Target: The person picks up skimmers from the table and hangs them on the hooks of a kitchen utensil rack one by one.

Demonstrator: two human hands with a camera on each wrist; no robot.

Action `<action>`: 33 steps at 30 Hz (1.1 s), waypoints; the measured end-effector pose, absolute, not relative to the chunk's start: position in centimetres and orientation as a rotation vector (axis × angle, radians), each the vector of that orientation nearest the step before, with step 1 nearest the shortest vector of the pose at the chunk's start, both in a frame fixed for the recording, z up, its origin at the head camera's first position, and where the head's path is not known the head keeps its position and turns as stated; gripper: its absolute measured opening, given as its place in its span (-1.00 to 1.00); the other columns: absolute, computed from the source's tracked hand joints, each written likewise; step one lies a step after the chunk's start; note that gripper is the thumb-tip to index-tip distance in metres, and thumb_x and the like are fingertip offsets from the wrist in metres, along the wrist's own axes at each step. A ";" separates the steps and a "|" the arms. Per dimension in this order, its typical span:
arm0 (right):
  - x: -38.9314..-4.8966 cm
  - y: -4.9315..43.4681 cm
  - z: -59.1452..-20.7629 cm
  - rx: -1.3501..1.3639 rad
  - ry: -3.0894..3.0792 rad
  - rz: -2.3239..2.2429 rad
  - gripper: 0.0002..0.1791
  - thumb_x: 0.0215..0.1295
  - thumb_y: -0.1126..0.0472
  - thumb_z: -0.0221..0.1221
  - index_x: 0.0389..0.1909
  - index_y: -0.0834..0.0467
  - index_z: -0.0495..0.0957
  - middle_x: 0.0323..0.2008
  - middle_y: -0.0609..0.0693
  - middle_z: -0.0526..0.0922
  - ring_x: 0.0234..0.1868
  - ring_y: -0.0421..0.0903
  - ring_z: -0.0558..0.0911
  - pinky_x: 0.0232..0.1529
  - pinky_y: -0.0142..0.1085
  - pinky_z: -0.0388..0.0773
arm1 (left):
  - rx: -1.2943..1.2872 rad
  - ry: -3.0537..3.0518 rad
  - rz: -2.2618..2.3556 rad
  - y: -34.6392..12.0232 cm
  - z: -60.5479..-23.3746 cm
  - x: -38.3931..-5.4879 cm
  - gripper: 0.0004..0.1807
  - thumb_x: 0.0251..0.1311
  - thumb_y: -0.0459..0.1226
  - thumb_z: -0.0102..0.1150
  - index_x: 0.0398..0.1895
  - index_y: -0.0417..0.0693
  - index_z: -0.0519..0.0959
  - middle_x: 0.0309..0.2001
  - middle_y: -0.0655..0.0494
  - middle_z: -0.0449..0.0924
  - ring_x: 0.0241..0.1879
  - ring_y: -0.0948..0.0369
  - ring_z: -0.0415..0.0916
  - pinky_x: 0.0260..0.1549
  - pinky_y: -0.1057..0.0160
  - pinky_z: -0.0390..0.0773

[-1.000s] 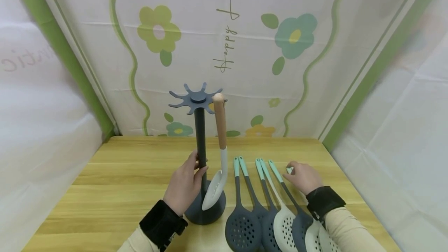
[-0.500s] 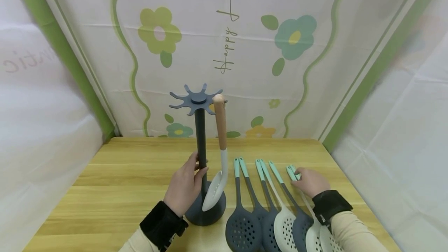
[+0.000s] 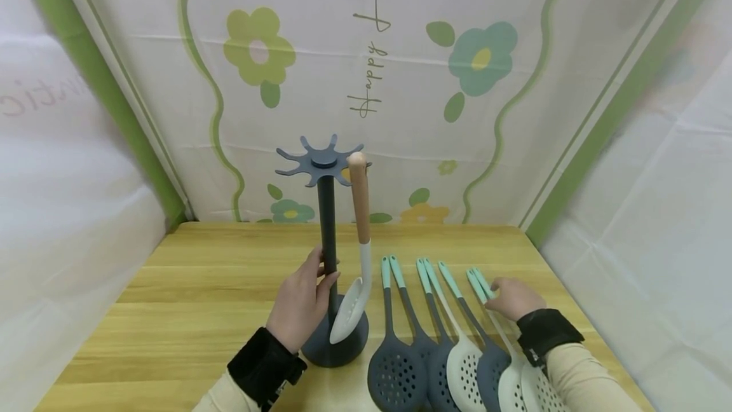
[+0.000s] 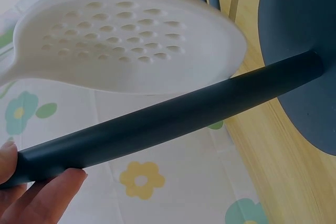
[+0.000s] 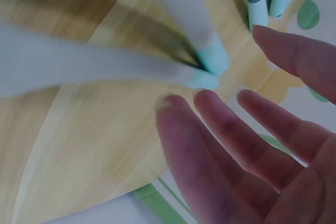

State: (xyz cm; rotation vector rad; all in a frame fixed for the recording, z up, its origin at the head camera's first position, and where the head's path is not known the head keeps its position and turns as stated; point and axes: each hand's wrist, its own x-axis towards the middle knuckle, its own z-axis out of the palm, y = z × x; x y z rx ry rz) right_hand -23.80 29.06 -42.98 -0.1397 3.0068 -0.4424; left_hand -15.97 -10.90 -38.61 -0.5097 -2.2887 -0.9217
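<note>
L grip (image 3: 300, 310) holds upright dk-grey plastic utensil stand (image 3: 327, 221), wood-handled white slotted spoon (image 3: 361, 215) hanging alongside. R grip (image 3: 516, 301) wide, nr two mint-handled white perforated skimmers (image 3: 511, 381) on wood-grain surface (image 3: 200, 310) — tips v. close, so sloppy pinch could snag both.

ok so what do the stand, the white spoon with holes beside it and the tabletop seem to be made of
Stand: probably plastic, possibly coated metal; evenly dark with a soft sheen along the post.
Spoon head: likely silicone or plastic; plain, matte white.
Spoon handle: apparently smooth wood, judging by its warm tan colour.
Tabletop: wood or wood-print laminate; grain streaks show.
</note>
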 end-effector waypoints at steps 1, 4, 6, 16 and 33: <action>-23.8 29.3 -43.0 -0.139 3.000 -0.448 -0.50 0.08 0.15 0.37 -0.06 0.47 0.62 -0.14 0.37 0.70 -0.26 0.15 0.67 -0.24 0.11 0.64 | -0.510 -2.289 -0.921 -10.9 -38.6 -16.0 -0.59 0.24 -0.40 0.23 0.13 -0.25 0.40 -0.10 -0.16 0.70 -0.18 -0.07 0.74 -0.33 0.06 0.76; -23.7 29.8 -43.2 -0.136 2.976 -0.484 -0.47 0.04 0.18 0.39 -0.07 0.51 0.59 -0.21 0.34 0.70 -0.33 0.11 0.64 -0.30 0.05 0.64 | -0.509 -2.287 -0.916 -10.9 -38.7 -16.1 -0.59 0.24 -0.39 0.23 0.13 -0.25 0.40 -0.10 -0.16 0.70 -0.18 -0.07 0.74 -0.33 0.05 0.76; -23.4 30.0 -43.2 -0.118 2.946 -0.539 -0.46 0.02 0.20 0.39 -0.07 0.54 0.57 -0.27 0.29 0.69 -0.43 0.06 0.62 -0.40 -0.03 0.64 | -0.508 -2.285 -0.913 -10.9 -38.7 -16.2 -0.59 0.24 -0.40 0.24 0.13 -0.25 0.40 -0.10 -0.16 0.70 -0.18 -0.07 0.74 -0.33 0.05 0.76; -22.6 30.2 -43.1 -0.042 2.875 -0.591 -0.76 0.08 0.35 0.26 -0.28 0.45 0.54 -0.47 0.19 0.57 -0.74 -0.04 0.58 -0.77 -0.30 0.57 | -0.514 -2.282 -0.907 -10.9 -38.8 -16.2 -0.58 0.23 -0.41 0.24 0.13 -0.25 0.40 -0.10 -0.16 0.70 -0.18 -0.07 0.74 -0.33 0.05 0.76; -22.3 30.4 -43.9 -0.078 2.861 -0.495 -0.52 -0.17 0.57 0.11 -0.86 0.02 0.11 -0.85 -0.22 0.03 -0.89 -0.20 0.41 -0.83 -0.45 0.28 | -0.515 -2.284 -0.918 -10.9 -38.9 -16.1 -0.61 0.26 -0.41 0.21 0.13 -0.23 0.39 -0.09 -0.16 0.70 -0.18 -0.08 0.74 -0.38 0.08 0.77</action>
